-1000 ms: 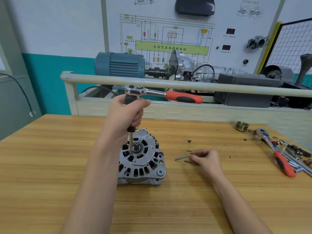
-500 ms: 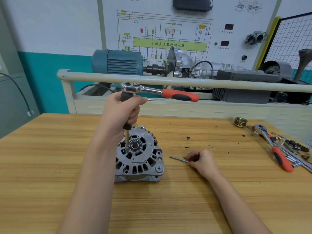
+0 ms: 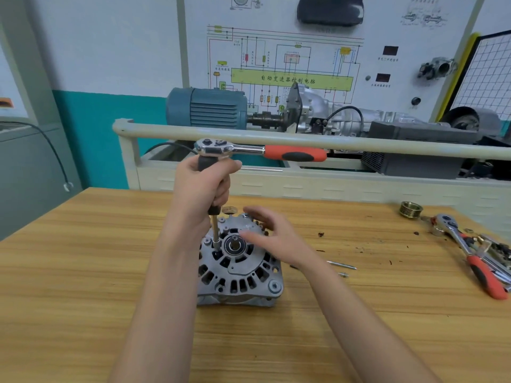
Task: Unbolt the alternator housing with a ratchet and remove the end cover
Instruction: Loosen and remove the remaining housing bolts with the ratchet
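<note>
Now | alternator (image 3: 237, 272) – grey ribbed alum., upright, socket in top

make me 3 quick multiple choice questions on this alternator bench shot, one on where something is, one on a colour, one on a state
1. Where does the second ratchet lie?
A. far right of the table
B. on the alternator
C. on the floor

2. What colour is the grip of the ratchet in use?
A. blue
B. orange-red and black
C. yellow

3. What is the right hand doing?
A. gripping the ratchet's grip
B. pinching a bolt
C. fingers spread over the alternator

Answers:
1 A, it lies among loose parts by the table's right edge.
2 B, the grip sticking out to the right shows both colours.
3 C, its fingers are straight and hold nothing, while the left hand grips the extension.
</note>
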`<state>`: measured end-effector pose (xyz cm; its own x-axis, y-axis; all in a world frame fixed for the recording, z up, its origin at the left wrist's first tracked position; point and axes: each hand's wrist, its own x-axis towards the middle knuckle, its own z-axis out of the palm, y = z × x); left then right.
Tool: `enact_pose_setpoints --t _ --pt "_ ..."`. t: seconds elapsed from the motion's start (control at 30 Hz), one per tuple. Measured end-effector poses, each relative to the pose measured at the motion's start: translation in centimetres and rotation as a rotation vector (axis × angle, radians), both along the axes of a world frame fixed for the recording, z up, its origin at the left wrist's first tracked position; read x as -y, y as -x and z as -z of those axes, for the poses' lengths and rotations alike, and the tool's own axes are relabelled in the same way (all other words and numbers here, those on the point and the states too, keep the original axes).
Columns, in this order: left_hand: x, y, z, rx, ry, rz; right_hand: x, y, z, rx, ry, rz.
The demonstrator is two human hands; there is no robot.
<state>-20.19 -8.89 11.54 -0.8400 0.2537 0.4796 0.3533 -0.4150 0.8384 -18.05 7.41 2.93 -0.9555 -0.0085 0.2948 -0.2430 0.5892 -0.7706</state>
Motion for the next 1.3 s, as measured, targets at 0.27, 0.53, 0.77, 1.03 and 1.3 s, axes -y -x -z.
enact_pose_setpoints --t 0.27,0.53,0.77,1.03,1.3 --pt "-0.1 0.0 -0.4 0.014 -0.1 0.0 0.1 1.3 1.5 0.029 0.153 -0.009" --pt "-0.3 -0.1 -0.5 0.041 -0.176 -0.021 0.1 1.1 1.3 0.035 0.157 -0.014" --pt "0.3 0.4 -0.5 0.078 -0.23 -0.039 0.1 0.4 1.2 0.05 0.146 -0.034" --pt "0.1 0.0 -0.4 0.036 -0.234 -0.022 0.0 -1.7 1.3 0.074 0.16 -0.059" --pt "-0.6 -0.9 -0.6 -0.074 -0.236 0.038 0.3 -4.5 1.2 0.069 0.098 -0.022"
